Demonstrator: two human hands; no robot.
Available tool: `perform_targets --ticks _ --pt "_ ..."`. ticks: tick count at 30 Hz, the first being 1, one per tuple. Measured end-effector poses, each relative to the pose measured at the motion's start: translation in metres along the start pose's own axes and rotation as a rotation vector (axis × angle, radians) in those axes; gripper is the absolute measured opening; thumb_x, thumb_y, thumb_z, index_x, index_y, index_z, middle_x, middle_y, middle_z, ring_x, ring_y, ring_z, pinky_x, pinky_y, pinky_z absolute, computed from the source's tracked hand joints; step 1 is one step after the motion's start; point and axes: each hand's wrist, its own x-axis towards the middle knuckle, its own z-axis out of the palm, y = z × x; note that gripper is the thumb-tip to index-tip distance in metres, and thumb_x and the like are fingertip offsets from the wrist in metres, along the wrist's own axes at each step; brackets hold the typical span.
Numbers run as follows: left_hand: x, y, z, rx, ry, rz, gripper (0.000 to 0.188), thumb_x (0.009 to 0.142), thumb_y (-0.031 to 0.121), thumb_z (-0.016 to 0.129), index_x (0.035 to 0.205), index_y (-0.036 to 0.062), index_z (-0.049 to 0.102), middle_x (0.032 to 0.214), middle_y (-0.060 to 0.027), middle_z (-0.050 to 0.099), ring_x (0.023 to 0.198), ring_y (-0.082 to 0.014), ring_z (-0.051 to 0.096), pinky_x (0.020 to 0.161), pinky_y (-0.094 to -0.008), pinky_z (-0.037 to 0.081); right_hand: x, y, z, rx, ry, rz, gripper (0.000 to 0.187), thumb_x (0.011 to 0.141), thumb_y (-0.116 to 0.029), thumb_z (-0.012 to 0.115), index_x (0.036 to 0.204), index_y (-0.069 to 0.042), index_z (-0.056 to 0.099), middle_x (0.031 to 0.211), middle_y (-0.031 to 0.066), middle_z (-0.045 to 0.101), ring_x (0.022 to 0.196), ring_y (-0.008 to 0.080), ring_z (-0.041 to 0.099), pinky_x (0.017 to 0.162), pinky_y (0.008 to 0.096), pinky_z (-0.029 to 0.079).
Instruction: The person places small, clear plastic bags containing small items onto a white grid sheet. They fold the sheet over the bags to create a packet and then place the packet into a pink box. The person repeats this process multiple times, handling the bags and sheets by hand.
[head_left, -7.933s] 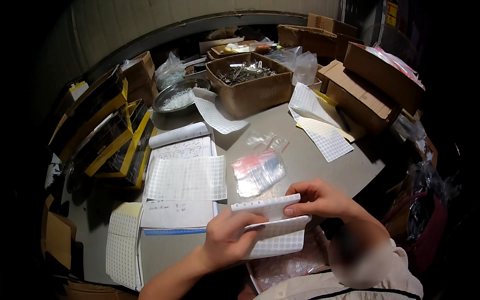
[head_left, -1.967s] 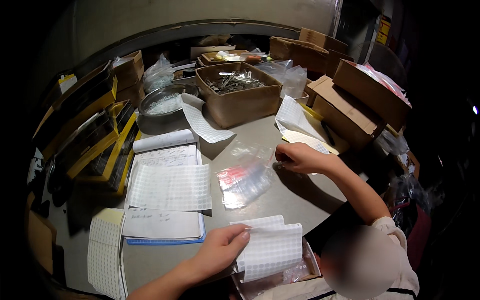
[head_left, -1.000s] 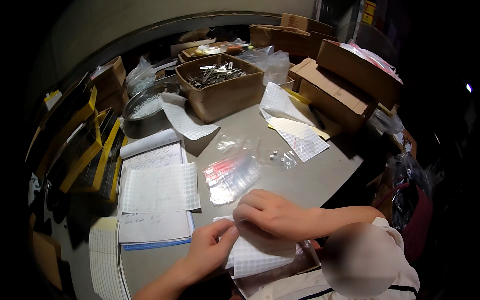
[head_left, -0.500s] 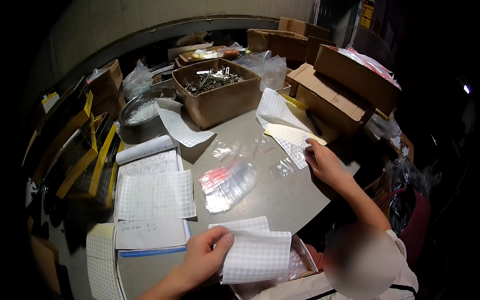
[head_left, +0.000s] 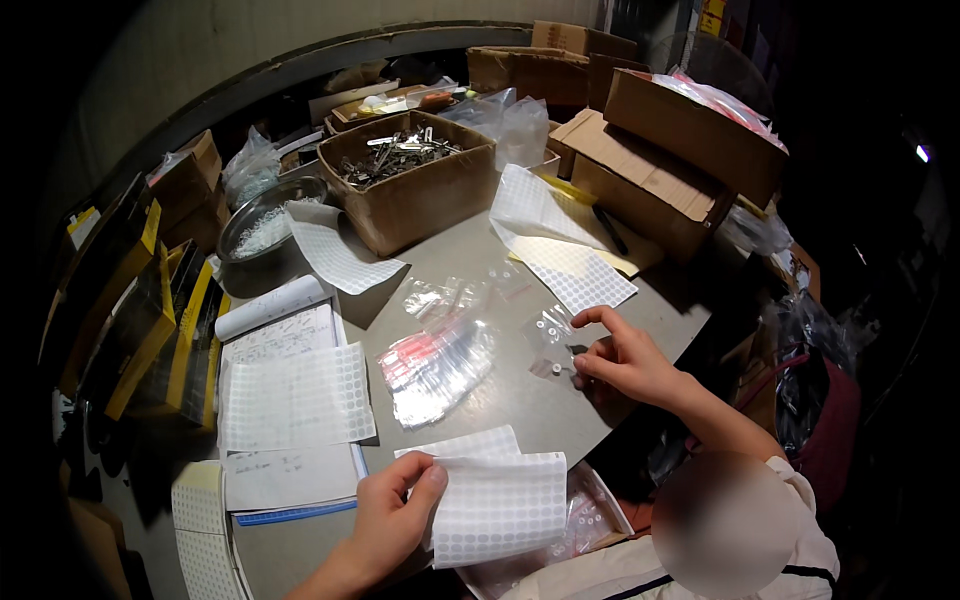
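The sticker sheet [head_left: 505, 505], white with rows of grey dots, is in the left hand [head_left: 395, 510], pinched narrowly at its upper left corner with the thumb on top; a further layer of dotted paper shows just beyond it. The right hand [head_left: 615, 355] has its forefinger and thumb curved and parted, at the edge of a small clear bag [head_left: 548, 335] of little white rings; whether they touch it I cannot tell. Right of the left fingers, partly under the sheet, is a white-edged tray [head_left: 606, 488] with more clear bags in it. Between the two hands and farther off lies a pile of clear bags [head_left: 440, 370], with red along part of it. Left of the left fingers lies a notepad [head_left: 290, 485], a dotted page [head_left: 297, 400] spread over it, and beyond its near left corner a sticker pad [head_left: 203, 545]. Just beyond the right fingers are some dotted sheets [head_left: 575, 270], with a black pen [head_left: 610, 230] beside them. Well beyond both hands stand a cardboard box [head_left: 430, 195] full of metal pieces and, to its left, a metal bowl [head_left: 232, 248] of pale bits.
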Motion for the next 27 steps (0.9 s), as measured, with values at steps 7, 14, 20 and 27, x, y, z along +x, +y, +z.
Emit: perform_targets --ticks 7,14,20,27 --pt "-0.001 0.004 -0.001 0.029 -0.039 0.0 0.021 0.104 0.017 0.064 0.105 -0.0041 0.069 0.081 -0.001 0.068 0.076 -0.0051 0.056 0.064 -0.025 0.046 0.015 0.008 -0.013 -0.367 -0.057 -0.2 0.02 0.102 -0.021 0.067 0.112 -0.005 0.061 0.079 0.0005 0.066 0.07 0.008 0.063 0.063 0.0287 0.047" --pt "-0.002 0.004 -0.003 0.038 -0.042 0.013 0.023 0.104 0.018 0.065 0.108 -0.0037 0.07 0.083 -0.0021 0.069 0.077 -0.0059 0.058 0.066 -0.025 0.048 0.043 0.003 0.001 -0.346 -0.279 -0.216 0.017 0.099 -0.02 0.066 0.103 -0.004 0.064 0.083 0.0048 0.067 0.074 0.0132 0.065 0.068 0.031 0.051" --pt "-0.003 0.002 -0.001 -0.026 -0.044 0.001 0.023 0.104 0.019 0.065 0.107 -0.0033 0.07 0.082 -0.0015 0.069 0.075 -0.0055 0.057 0.065 -0.0252 0.047 0.051 -0.003 0.003 -0.826 -0.154 -0.122 0.032 0.096 -0.032 0.075 0.104 -0.003 0.065 0.094 0.0161 0.074 0.087 0.0349 0.07 0.076 0.044 0.053" --pt "-0.004 0.008 -0.002 0.003 -0.035 -0.001 0.022 0.105 0.018 0.063 0.107 -0.0034 0.069 0.083 -0.0009 0.068 0.077 -0.0049 0.056 0.067 -0.0245 0.047 0.092 -0.022 -0.013 -0.684 -0.066 -0.388 0.039 0.097 -0.038 0.073 0.116 -0.004 0.066 0.103 0.0166 0.071 0.102 0.033 0.067 0.089 0.0446 0.051"
